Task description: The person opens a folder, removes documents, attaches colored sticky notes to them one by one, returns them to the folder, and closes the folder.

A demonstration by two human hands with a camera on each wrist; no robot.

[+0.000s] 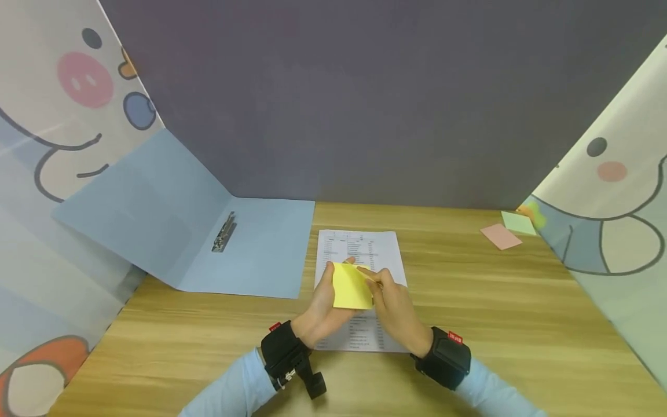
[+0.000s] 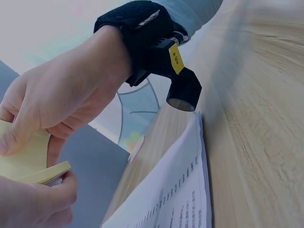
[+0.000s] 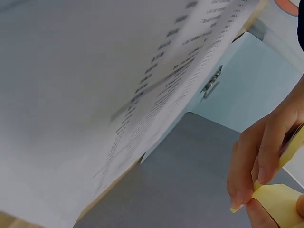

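A yellow sticky-note pad [image 1: 350, 288] is held above the printed sheets [image 1: 359, 339] by my left hand [image 1: 324, 310], its thumb along the left edge and its fingers beneath. My right hand [image 1: 397, 307] pinches the pad's upper right part, where the top note bends up. In the left wrist view, the left thumb presses on the yellow paper [image 2: 31, 154], while the right hand [image 2: 38, 202] grips a thick yellow edge. The right wrist view has the right fingers [image 3: 266, 147] curled over the yellow paper [image 3: 280, 204].
An open light-blue folder [image 1: 260, 249] with a metal clip [image 1: 224, 233] lies at the left, its cover leaning up. A pink note [image 1: 501, 237] and a pale green note [image 1: 518, 223] lie at the back right. A dark grey panel [image 1: 354, 104] stands behind the table.
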